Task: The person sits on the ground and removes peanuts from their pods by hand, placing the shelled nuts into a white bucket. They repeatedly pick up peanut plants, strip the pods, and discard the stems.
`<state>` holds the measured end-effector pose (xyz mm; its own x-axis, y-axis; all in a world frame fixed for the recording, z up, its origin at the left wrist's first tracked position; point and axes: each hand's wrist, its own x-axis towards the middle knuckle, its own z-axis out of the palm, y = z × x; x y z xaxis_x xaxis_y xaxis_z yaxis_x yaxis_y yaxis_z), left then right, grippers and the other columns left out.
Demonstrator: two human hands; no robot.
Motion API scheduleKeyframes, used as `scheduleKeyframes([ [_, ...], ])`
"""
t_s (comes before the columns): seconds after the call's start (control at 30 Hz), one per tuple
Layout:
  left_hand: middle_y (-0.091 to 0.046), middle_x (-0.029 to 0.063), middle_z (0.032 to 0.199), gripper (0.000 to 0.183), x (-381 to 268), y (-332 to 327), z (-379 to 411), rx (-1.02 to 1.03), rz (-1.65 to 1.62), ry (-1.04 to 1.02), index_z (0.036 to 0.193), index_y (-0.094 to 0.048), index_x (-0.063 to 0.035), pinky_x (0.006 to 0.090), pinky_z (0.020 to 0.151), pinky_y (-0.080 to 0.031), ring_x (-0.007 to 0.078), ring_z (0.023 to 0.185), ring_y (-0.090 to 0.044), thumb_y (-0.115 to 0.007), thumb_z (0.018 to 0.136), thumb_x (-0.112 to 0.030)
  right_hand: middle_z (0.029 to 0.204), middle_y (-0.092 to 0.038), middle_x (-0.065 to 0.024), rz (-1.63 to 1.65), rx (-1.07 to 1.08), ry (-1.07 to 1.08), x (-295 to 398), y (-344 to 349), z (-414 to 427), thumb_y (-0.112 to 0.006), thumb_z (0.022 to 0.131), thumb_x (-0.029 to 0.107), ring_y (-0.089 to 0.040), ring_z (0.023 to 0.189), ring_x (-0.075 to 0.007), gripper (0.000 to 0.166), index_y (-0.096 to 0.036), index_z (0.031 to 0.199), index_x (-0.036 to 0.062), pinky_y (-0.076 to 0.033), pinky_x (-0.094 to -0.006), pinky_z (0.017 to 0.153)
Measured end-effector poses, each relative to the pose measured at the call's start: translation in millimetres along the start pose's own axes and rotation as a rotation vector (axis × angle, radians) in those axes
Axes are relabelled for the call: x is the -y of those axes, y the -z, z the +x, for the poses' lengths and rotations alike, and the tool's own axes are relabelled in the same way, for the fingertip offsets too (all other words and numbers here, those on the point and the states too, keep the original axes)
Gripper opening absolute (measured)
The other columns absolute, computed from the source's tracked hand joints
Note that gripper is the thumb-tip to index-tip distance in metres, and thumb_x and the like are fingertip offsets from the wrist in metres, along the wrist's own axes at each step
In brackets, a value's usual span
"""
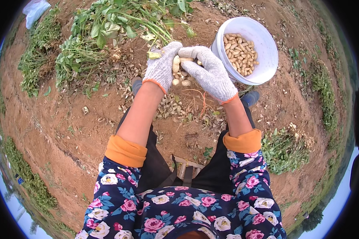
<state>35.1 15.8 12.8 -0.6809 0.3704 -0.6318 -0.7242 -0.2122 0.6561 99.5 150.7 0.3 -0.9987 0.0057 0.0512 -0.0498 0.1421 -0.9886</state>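
Observation:
My left hand [161, 65], in a grey-white knitted glove with an orange cuff, is closed around the lower stems of a leafy peanut plant [149, 25]. Pale peanut pods [176, 67] hang in a cluster between my two hands. From the right, my right hand [208, 70] in a matching glove curls over this cluster, thumb and fingers around some pods. Its palm side and part of the cluster are hidden. Just beyond my right hand stands a white plastic bucket [264, 56], tilted in view, with many loose peanut pods [240, 53] inside.
Pulled peanut plants [77, 59] lie in heaps at the left, and another bunch [285, 149] is at the right. A pale plastic bag [36, 12] sits at the far left. Dry leaves [173, 107] litter the reddish soil. Below me shows a wooden stool frame [184, 167].

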Motion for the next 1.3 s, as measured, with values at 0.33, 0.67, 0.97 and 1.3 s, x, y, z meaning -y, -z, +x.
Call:
scheduleKeyframes([
  [0.33,-0.061,0.001,0.086,0.014,7.2,1.8,-1.5,-0.005,0.162,-0.033,0.091,-0.063,-0.0032,0.026,0.065,-0.052,0.0101,0.082,-0.06,-0.057,0.087,-0.015,0.075,-0.059,-0.0037,0.388,-0.265,-0.607,17.1,-3.2,9.7,-0.045,0.093,0.034,-0.054,0.064,-0.0112,0.034,-0.061,0.092,0.0031,-0.045,-0.0251,0.051],
  [0.67,-0.059,0.0038,0.101,0.019,9.4,7.7,7.7,0.044,-0.032,-0.168,0.102,-0.059,-0.0032,0.0259,0.083,-0.048,0.0126,0.093,-0.058,-0.053,0.09,-0.016,0.079,-0.053,-0.0024,1.663,-0.57,-0.311,2.9,54.4,15.6,-0.049,0.093,0.04,-0.05,0.058,-0.0087,0.035,-0.048,0.097,0.0061,-0.041,-0.0175,0.041],
  [0.97,-0.058,0.0083,0.115,0.037,-0.3,6.5,7.9,-0.195,-0.023,-0.343,0.117,-0.056,-0.0002,0.03,0.083,-0.048,0.0165,0.098,-0.057,-0.06,0.086,-0.018,0.07,-0.055,0.0012,0.352,-0.268,-0.668,22.1,15.3,8.1,-0.059,0.084,0.048,-0.049,0.06,-0.0059,0.042,-0.059,0.089,0.0057,-0.042,-0.0214,0.053],
  [1.3,-0.06,0.0076,0.112,0.035,6.4,4.5,9.6,-0.177,0.096,-0.347,0.115,-0.057,0.0022,0.0278,0.081,-0.048,0.0146,0.097,-0.057,-0.059,0.087,-0.019,0.097,-0.064,-0.0089,0.014,-0.159,-0.121,3.2,1.1,0.4,-0.065,0.083,0.028,-0.059,0.087,-0.0129,0.036,-0.059,0.104,-0.0006,-0.048,-0.0279,0.08],
])
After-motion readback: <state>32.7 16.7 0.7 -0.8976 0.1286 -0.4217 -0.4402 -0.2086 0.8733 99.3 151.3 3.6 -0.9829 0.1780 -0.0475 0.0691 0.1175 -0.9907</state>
